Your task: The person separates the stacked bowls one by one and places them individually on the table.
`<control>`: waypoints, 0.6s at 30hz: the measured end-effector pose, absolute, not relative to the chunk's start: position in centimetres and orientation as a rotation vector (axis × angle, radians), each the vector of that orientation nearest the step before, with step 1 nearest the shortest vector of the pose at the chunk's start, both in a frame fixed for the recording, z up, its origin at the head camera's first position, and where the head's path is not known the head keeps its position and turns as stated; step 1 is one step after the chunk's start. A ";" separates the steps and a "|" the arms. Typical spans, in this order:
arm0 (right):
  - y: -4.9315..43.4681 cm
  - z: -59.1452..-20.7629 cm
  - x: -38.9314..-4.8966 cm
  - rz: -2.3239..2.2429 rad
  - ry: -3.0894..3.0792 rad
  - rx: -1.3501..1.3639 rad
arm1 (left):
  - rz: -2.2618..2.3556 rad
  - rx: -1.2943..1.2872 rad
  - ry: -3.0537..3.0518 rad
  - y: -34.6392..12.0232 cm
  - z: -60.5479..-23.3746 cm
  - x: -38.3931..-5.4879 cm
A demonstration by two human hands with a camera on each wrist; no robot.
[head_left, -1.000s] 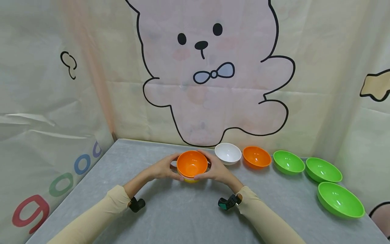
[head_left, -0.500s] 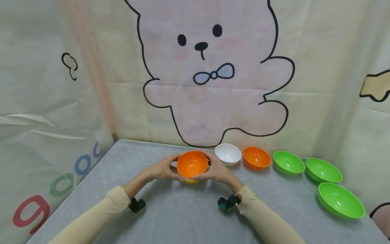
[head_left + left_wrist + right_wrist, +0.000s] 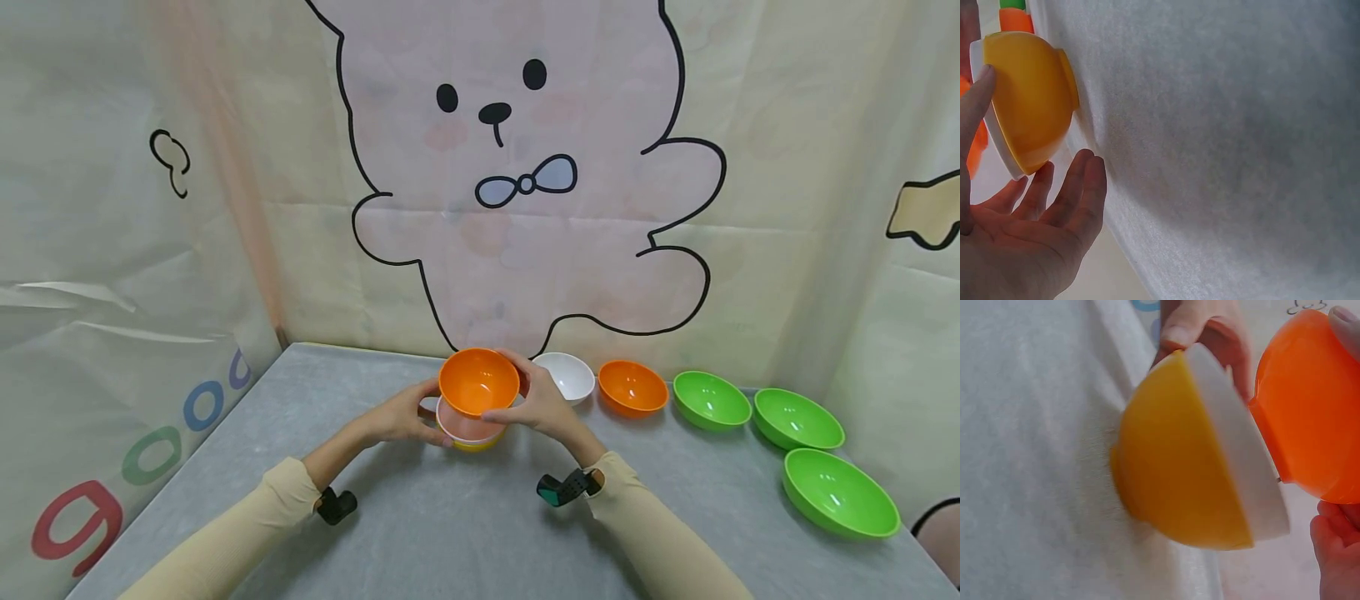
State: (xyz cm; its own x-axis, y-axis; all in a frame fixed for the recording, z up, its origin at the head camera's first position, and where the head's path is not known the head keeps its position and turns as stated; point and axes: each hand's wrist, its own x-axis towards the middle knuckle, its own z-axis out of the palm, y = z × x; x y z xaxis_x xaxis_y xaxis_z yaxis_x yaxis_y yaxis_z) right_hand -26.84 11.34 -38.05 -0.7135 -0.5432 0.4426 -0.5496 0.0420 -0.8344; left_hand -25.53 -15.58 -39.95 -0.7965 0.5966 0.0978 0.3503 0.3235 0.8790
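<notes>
My right hand (image 3: pixel 542 407) grips an orange bowl (image 3: pixel 478 382) by its sides, tilted toward me. The bowl hangs just over a white bowl (image 3: pixel 467 427) nested in a yellow bowl (image 3: pixel 474 447). In the right wrist view, a gap shows between the orange bowl (image 3: pixel 1310 406) and the white rim (image 3: pixel 1238 437). My left hand (image 3: pixel 405 414) holds the nested pair from the left, its thumb at the near rim and its fingers on the far side. The left wrist view has the yellow bowl (image 3: pixel 1032 100) with its foot close to the tabletop.
Along the table's back stand another white bowl (image 3: pixel 572 379), partly behind my right hand, and another orange bowl (image 3: pixel 632 389). Three green bowls follow to the right, the nearest green bowl (image 3: pixel 838 492) by the right edge. A grey cloth (image 3: pixel 450 525) covers the table.
My right hand has raised the orange bowl up out of the white one, exposing the white bowl's inside. My left hand has stayed in place on the yellow and white pair.
</notes>
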 end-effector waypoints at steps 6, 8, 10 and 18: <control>12.0 -38.6 -27.8 1.846 -2.207 1.210 | 1.487 0.846 2.318 -15.5 -40.0 -25.5; 12.3 -38.7 -27.8 1.862 -2.193 1.218 | 1.492 0.840 2.307 -15.6 -40.1 -25.4; 12.6 -38.7 -27.8 1.881 -2.186 1.216 | 1.488 0.836 2.306 -15.5 -40.1 -25.4; 14.3 -38.5 -27.1 1.879 -2.264 1.107 | 1.469 0.841 2.334 -15.6 -40.1 -25.5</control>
State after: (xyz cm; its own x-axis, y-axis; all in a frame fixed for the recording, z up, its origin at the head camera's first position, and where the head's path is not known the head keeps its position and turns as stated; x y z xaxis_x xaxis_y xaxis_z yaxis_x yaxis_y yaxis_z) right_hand -27.08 14.25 -38.48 -0.7518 -0.5086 0.4196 -0.5063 0.0376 -0.8616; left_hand -25.50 -15.57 -40.12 -0.7996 0.5944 0.0853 0.3339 0.3220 0.8859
